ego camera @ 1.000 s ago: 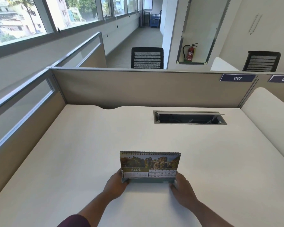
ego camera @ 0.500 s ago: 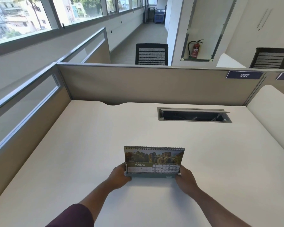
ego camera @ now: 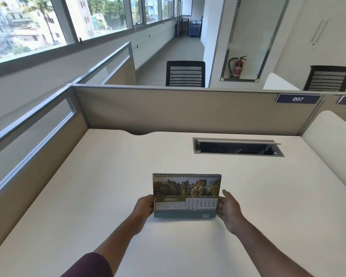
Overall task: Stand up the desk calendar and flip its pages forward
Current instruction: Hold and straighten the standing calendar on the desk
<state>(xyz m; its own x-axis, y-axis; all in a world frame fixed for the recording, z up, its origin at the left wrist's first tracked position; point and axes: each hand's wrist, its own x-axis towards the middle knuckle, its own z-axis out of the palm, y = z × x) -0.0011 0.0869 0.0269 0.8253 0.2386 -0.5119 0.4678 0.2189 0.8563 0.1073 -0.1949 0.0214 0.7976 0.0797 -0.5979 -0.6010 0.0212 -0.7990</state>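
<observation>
Calendar (ego camera: 186, 195) upright on worktop (ego camera: 88, 186).
Light, stiff card — left hand (ego camera: 144, 206) pinches its 9 o'clock edge, right hand (ego camera: 228, 208) open at 3 o'clock.

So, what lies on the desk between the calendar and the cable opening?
Nothing: in the head view the white desk is bare between the desk calendar and the open cable tray.

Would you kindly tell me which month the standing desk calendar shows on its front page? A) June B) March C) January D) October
B: the calendar stands on the desk with "MARCH" printed on its front page, the left hand and right hand at its two sides.
</observation>
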